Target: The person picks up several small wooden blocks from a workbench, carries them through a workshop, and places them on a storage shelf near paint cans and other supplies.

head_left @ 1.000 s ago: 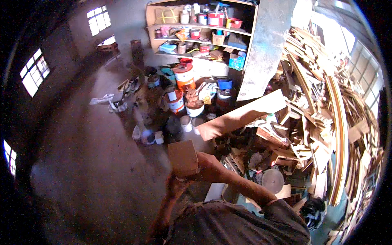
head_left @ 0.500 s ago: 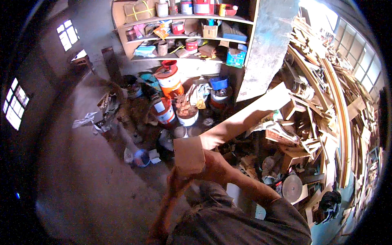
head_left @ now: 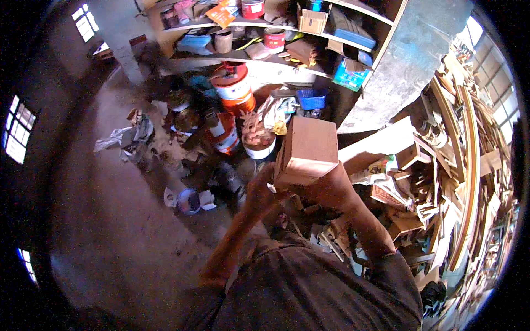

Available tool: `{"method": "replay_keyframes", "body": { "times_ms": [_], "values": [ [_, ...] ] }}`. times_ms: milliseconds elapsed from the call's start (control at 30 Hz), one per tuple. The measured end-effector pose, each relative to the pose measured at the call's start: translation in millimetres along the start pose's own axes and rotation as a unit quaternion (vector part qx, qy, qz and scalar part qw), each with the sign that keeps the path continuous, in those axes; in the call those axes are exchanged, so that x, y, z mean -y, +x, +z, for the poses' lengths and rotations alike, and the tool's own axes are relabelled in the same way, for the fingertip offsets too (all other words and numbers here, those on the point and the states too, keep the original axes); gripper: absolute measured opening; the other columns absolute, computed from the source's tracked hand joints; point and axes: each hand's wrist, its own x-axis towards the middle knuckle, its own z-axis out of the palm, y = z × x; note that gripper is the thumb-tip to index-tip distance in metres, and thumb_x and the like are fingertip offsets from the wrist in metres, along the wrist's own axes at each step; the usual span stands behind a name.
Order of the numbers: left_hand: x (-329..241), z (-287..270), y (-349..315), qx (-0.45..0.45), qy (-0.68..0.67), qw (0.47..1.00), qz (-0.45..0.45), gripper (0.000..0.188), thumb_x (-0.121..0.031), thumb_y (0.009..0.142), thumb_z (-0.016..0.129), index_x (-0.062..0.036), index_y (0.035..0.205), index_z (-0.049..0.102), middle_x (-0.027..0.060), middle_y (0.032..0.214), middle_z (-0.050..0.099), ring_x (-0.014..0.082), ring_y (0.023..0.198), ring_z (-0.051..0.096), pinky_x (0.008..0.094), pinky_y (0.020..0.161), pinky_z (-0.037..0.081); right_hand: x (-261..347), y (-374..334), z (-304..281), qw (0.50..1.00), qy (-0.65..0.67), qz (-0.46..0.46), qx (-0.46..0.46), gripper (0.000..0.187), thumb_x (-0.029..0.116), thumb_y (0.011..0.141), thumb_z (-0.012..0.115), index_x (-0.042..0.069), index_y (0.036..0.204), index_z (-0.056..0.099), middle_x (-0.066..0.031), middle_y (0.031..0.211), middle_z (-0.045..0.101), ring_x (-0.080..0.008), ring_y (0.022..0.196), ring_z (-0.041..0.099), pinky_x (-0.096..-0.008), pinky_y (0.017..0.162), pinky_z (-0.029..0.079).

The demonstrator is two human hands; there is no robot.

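A reddish-brown wooden box (head_left: 313, 140) is held up in front of me between both hands, its top and one side catching the light. My left hand (head_left: 264, 182) grips its left lower side. Under its right lower corner, my right hand (head_left: 334, 188) is closed around it, and most of the fingertips are hidden by the box. Whether the box is hollow or solid cannot be seen. Just beyond my right hand, a long pale board (head_left: 381, 144) slants away toward the right.
Ahead stand orange-and-white buckets (head_left: 234, 91), a white tub of wood scraps (head_left: 258, 144) and a blue basket (head_left: 312, 99). Shelves (head_left: 243, 55) with cans rise behind. Piled timber (head_left: 469, 149) fills the right. Crumpled plastic (head_left: 121, 138) lies on the floor at left.
Both hands have raised the wooden box and carried it to the right. It is tilted differently, showing more of its top and side. The head view has shifted downward.
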Motion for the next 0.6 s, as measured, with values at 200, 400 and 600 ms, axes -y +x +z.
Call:
{"method": "replay_keyframes", "body": {
  "times_ms": [200,400,600],
  "values": [
    [5.3,15.1,81.6,0.043,-0.058,0.997,0.016,0.061,-0.022,0.075,0.093,-0.0061,0.126,0.062,0.0122,0.11,0.073,0.022,0.097,0.072,0.0363,0.082,0.057,-1.7,47.9,-32.0,0.993,-0.093,-0.05,-0.059,0.059,0.017,0.077,0.09,0.002,0.127,0.062,-0.0141,0.119,0.073,-0.0255,0.11,0.072,-0.0368,0.094,0.058],
    [39.7,19.5,112.9,0.115,-0.075,0.988,-0.064,0.062,-0.016,0.079,0.089,-0.0049,0.131,0.057,0.0104,0.111,0.072,0.0205,0.097,0.071,0.0342,0.084,0.056,-7.0,64.6,-49.4,0.991,-0.094,0.028,-0.093,0.06,0.017,0.077,0.089,0.002,0.128,0.062,-0.0136,0.12,0.073,-0.0233,0.112,0.07,-0.0381,0.097,0.056],
    [69.5,8.0,128.5,0.136,0.086,0.985,0.07,0.064,-0.023,0.076,0.089,-0.0053,0.13,0.059,0.0107,0.114,0.071,0.0229,0.102,0.07,0.0373,0.088,0.055,-3.5,81.9,-64.2,0.975,-0.108,0.071,-0.18,0.049,0.017,0.072,0.095,-0.007,0.109,0.071,-0.0092,0.101,0.076,-0.0132,0.091,0.07,-0.0324,0.084,0.057]
  ]
}}
